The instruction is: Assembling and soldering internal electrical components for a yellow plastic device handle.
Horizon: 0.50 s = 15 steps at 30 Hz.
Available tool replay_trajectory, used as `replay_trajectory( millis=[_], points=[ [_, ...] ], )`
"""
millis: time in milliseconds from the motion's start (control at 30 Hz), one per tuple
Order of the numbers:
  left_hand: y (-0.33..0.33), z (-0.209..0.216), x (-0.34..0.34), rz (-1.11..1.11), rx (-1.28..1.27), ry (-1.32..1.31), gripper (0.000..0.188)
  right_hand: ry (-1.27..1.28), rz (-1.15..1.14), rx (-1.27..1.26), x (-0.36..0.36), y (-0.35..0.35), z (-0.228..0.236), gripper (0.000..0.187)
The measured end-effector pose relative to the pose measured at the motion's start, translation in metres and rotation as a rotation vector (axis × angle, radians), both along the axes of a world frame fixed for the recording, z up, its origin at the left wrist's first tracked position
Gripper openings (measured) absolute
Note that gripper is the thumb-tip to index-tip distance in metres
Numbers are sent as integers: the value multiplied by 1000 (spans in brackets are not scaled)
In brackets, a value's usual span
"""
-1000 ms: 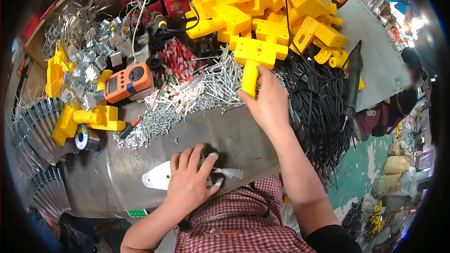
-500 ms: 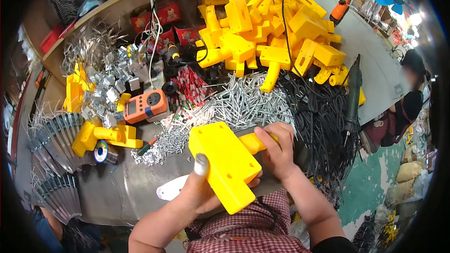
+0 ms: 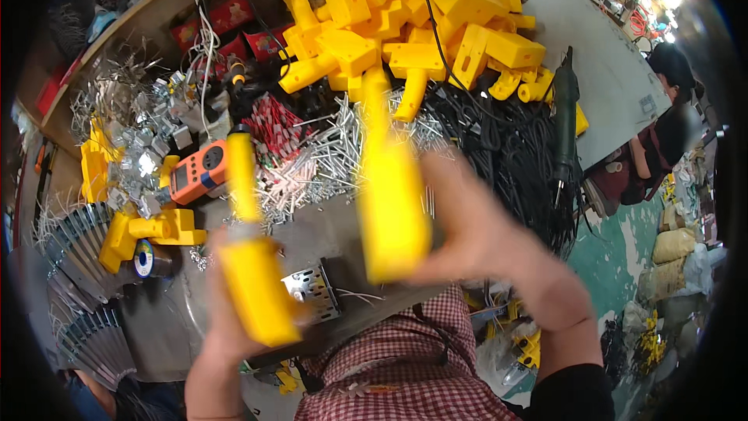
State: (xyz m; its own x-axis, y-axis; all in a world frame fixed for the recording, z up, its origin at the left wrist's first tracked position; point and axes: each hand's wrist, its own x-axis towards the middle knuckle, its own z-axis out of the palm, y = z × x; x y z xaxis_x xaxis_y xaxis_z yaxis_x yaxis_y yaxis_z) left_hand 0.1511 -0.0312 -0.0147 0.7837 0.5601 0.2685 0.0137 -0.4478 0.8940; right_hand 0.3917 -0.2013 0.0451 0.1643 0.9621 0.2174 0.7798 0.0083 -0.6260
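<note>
Motion smears both hands and what they carry. My left hand (image 3: 222, 316) is closed round one yellow plastic housing half (image 3: 261, 296), its narrow handle part pointing away from me. Further right, my right hand (image 3: 475, 222) grips a second yellow housing half (image 3: 393, 222), held upright above the bench with its handle end toward the far pile. The two pieces are well apart. Between them on the bench lies a perforated metal plate (image 3: 312, 290) with thin white wires (image 3: 360, 295) at its right side.
A heap of yellow housings (image 3: 409, 15) fills the back. Loose screws (image 3: 335, 148), black cables (image 3: 499, 148) and a dark green electric screwdriver (image 3: 566, 101) lie before it. Leftward are an orange meter (image 3: 199, 171), a solder spool (image 3: 148, 259) and fanned metal strips (image 3: 74, 242). Another person (image 3: 654, 140) is at right.
The single yellow housing held in both hands has come apart into two halves, one in each hand. My left hand has moved left; the metal plate now shows. The view has shifted.
</note>
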Motion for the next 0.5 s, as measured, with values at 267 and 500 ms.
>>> replay_trajectory(
  millis=[267, 500],
  points=[
    [16, -5, -19, 315, -102, -185, 76, -732, -89, -134, 77, 26, -21, 29],
    [6, -4, -7, 205, -479, -351, 89, -721, 64, -108, 68, 1, -104, 15]
  ],
)
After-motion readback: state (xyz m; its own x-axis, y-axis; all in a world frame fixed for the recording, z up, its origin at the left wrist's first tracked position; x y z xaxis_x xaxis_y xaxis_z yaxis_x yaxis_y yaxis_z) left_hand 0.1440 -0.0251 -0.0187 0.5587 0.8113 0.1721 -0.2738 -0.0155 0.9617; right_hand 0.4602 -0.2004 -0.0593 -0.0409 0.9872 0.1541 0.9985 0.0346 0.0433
